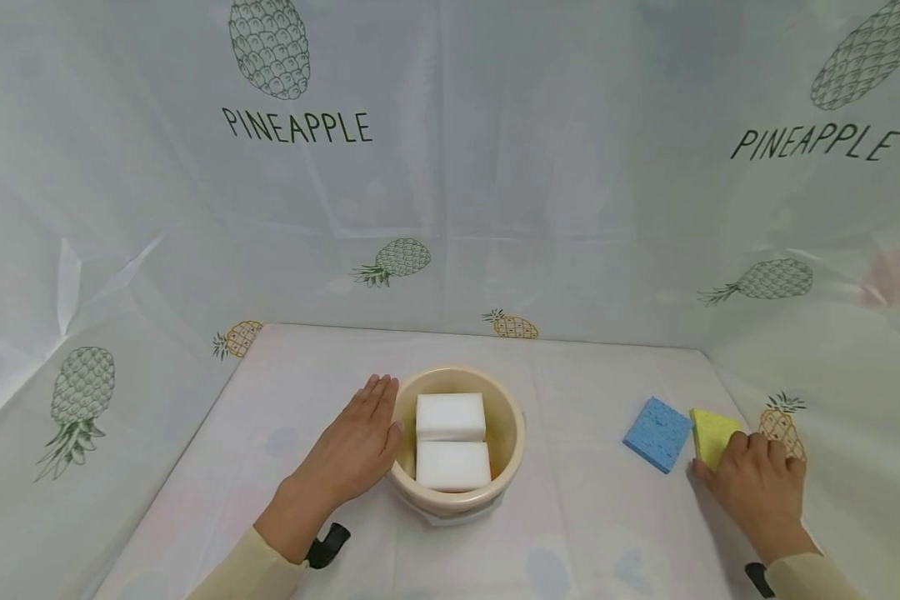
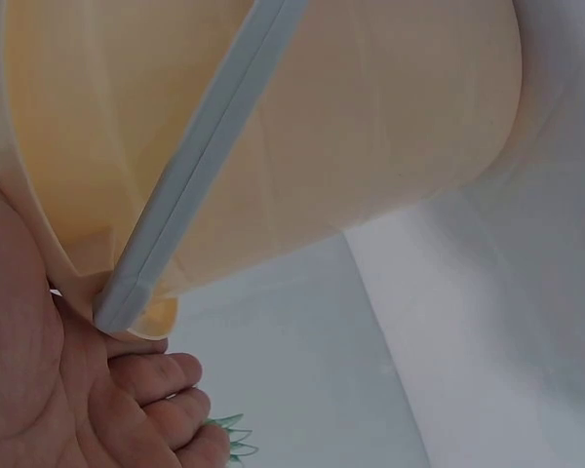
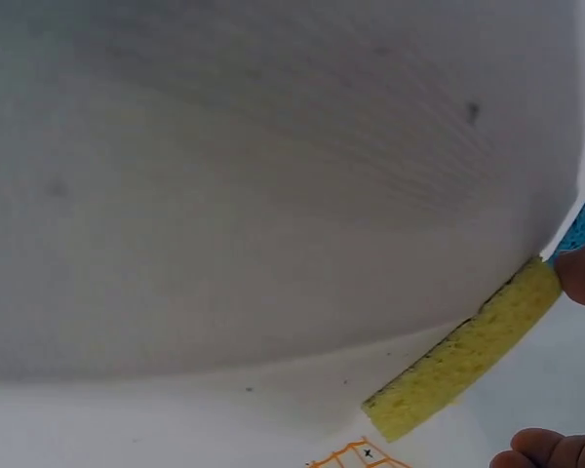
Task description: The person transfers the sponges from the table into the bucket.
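Observation:
A cream bucket (image 1: pixel 516 433) with a pale grey handle (image 2: pixel 200 171) stands upright on the table. Two white sponge-like blocks (image 1: pixel 451 417) lie in it, one behind the other, with a sliver of orange beside the nearer one. My left hand (image 1: pixel 352 446) rests its palm side against the bucket's left rim, fingers extended. At the right, my right hand (image 1: pixel 761 492) is at a yellow sponge (image 1: pixel 712 433). The thumb touches one end of it, while the visible fingers look apart from it in the right wrist view. Left of it lies a blue sponge (image 1: pixel 658 435), nearly touching.
A pale cloth covers the table (image 1: pixel 570 500). Behind and at both sides hangs a white pineapple-print sheet (image 1: pixel 555 183), close to the right hand. A stretch of table lies between the bucket and the blue sponge.

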Demonstrator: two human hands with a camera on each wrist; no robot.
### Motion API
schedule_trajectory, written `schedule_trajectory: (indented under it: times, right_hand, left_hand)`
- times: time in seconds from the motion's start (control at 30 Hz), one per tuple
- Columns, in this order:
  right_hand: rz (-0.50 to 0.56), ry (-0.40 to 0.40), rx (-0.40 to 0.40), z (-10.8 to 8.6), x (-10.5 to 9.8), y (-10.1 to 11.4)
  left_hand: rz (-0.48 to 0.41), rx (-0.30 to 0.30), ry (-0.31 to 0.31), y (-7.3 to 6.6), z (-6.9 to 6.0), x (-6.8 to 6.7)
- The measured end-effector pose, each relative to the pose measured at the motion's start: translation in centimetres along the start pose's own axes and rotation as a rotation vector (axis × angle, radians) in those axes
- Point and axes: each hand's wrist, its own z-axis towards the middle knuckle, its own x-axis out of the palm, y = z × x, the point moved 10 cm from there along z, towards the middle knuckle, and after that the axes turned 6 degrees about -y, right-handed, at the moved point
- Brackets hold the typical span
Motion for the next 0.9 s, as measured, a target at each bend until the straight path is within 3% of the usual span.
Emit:
schedule_trajectory:
  times: [0.3, 0.9]
  right_hand:
    - [-0.027, 0.04, 0.021, -0.2, 0.8, -0.5]
    - [-0.015, 0.141, 0.149, -0.7, 2.4, -3.1]
  left_hand:
    - [-0.003, -0.001, -0.009, -0.1, 0.0, 0.0]
    - [-0.014, -0.003, -0.012, 0.0, 0.0, 0.1]
